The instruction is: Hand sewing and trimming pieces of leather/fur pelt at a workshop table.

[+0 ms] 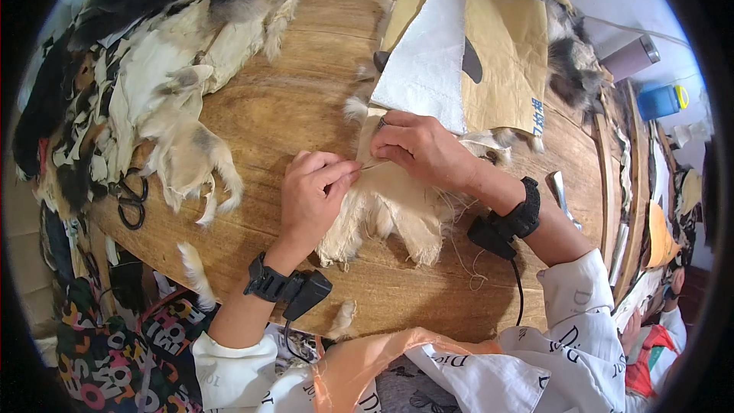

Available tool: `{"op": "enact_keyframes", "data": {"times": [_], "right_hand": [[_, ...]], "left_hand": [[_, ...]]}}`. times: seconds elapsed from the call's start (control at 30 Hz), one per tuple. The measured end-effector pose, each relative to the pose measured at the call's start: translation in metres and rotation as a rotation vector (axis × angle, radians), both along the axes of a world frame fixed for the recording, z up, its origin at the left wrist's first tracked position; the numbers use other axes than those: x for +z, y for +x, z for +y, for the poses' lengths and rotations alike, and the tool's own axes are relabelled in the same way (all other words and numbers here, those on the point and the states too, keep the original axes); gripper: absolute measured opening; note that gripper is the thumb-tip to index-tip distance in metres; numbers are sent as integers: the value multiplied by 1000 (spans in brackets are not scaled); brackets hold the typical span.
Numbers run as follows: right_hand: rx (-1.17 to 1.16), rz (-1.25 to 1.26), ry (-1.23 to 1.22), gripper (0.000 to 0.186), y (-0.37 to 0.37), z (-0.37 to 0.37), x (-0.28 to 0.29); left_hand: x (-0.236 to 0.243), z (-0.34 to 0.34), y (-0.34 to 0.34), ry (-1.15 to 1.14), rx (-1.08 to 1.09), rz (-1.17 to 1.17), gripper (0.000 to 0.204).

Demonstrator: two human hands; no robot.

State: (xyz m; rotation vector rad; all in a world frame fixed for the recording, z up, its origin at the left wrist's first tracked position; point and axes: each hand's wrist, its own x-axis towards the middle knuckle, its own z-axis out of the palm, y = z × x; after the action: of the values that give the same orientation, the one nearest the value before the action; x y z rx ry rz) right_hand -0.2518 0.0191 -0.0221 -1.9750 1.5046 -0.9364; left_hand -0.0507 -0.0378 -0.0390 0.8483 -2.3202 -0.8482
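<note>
A cream fur pelt [390, 222], with loose threads at its right, lies at the middle of the wooden table. My left hand [313, 195] is closed at its upper left, thumb and forefinger pinched on a thin strand like thread or a needle. My right hand [424, 149], wearing a ring, is closed over the pelt's narrow upper part; what its fingertips grip is hidden. Just above lie a tan paper sheet [505, 69], a white sheet [417, 53] and a dark cutout [472, 65] partly under the white sheet.
Piled fur scraps [168, 69] cover the left, beside black-handled scissors [134, 203]. A metal tool [560, 191] lies right of my right wrist. Wooden strips [608, 183], a pink cylinder [627, 57] and a blue container [659, 103] are rightward. Another person's sleeve [669, 325] shows lower right.
</note>
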Motion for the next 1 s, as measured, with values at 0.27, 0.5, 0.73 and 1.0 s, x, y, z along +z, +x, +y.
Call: {"op": "enact_keyframes", "data": {"times": [0.27, 0.5, 0.73, 1.0], "right_hand": [[15, -7, 8, 6, -2, -1, 0], [56, 274, -157, 14, 6, -9, -6], [97, 498, -145, 48, 17, -10, -5], [129, 455, -224, 48, 15, -11, -2]], "left_hand": [[1, 0, -1, -14, 12, -1, 16], [-1, 0, -3, -56, 14, -22, 19], [4, -2, -6, -111, 25, -15, 22], [0, -3, -9, -47, 58, -43, 18]]}}
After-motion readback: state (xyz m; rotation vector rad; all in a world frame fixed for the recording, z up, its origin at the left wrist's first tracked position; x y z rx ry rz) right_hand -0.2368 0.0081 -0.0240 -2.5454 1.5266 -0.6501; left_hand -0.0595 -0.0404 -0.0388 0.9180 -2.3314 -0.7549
